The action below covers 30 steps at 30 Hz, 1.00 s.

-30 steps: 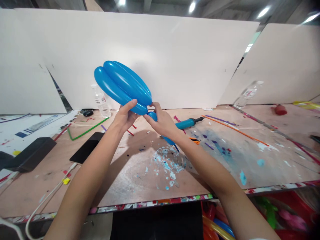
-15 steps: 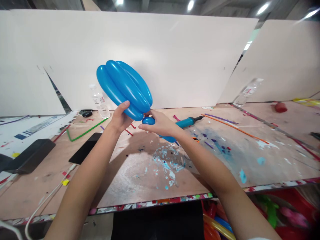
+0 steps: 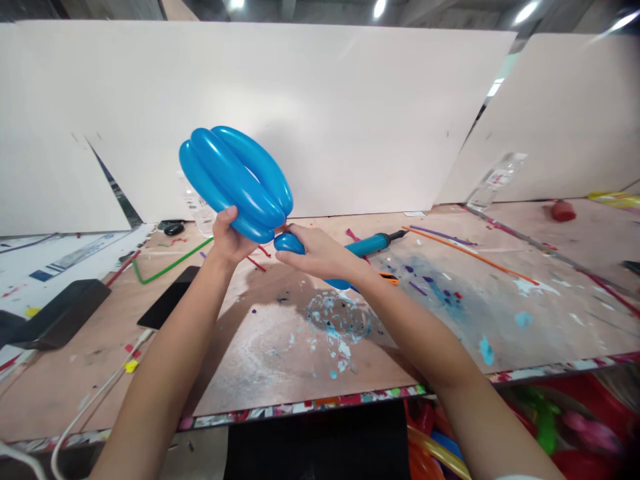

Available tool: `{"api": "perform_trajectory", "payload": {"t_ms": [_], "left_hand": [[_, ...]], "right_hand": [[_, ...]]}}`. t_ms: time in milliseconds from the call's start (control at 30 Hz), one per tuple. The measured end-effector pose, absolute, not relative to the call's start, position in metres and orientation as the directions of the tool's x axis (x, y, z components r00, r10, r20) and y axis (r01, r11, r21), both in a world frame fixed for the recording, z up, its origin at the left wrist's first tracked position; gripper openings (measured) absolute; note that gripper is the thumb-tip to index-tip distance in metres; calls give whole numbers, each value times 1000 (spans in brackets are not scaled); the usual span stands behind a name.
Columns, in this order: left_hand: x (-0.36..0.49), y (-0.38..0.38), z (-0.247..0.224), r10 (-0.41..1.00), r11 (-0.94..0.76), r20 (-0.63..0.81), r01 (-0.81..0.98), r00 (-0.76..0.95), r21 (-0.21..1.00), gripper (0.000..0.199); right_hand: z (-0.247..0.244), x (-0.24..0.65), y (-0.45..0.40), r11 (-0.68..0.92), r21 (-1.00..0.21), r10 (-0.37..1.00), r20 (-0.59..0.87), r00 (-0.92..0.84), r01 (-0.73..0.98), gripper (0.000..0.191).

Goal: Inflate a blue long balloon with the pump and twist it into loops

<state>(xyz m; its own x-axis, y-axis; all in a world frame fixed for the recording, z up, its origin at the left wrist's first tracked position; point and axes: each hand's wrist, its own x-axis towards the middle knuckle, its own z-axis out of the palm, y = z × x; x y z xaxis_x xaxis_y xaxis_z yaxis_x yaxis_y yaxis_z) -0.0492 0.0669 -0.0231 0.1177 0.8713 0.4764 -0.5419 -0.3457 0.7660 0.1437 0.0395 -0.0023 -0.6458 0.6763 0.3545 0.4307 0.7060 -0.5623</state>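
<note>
A blue modelling balloon [image 3: 237, 180], twisted into several long segments bunched side by side, is raised above the table and tilted up to the left. My left hand [image 3: 233, 240] is closed around the lower end of the bunch, its thumb on the front. My right hand [image 3: 317, 252] grips a short round segment of the same balloon just right of the twist, thumb below and fingers above. Another blue part shows under my right wrist; whether it joins the balloon I cannot tell. Behind that wrist a blue hand pump [image 3: 373, 245] lies on the table.
On the table [image 3: 260, 360] lie a phone [image 3: 170, 297], a black box [image 3: 63, 313], a bent green balloon [image 3: 173, 261] and an orange balloon [image 3: 470, 255]. Clear bottles [image 3: 497, 181] stand near the white partition [image 3: 350, 120]. Coloured balloons [image 3: 545, 420] fill the space below the front edge.
Both hands and the blue balloon have shifted slightly left and down. The bunch has turned a little, so a gap between its segments shows. More of the short segment is visible.
</note>
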Motion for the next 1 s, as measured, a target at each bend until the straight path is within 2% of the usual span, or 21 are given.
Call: {"api": "perform_trajectory", "payload": {"t_ms": [167, 333, 533, 700, 1000], "left_hand": [[-53, 70, -24, 846, -342, 510, -574, 156, 744, 60], [-55, 68, -21, 828, -354, 527, -551, 190, 755, 57], [-50, 66, -22, 836, -344, 501, -498, 224, 796, 56], [-45, 65, -22, 841, -338, 487, -473, 237, 814, 59], [-45, 67, -24, 829, -329, 477, -436, 290, 838, 51]], "right_hand": [[-2, 146, 45, 492, -825, 723, 210, -659, 277, 35], [-4, 150, 54, 291, -947, 697, 112, -708, 136, 25], [-5, 153, 65, 72, -997, 621, 52, -782, -10, 25], [-2, 156, 66, -67, -997, 599, -12, -801, -35, 27], [-5, 161, 69, -67, -997, 670, -27, -742, -24, 43]]}}
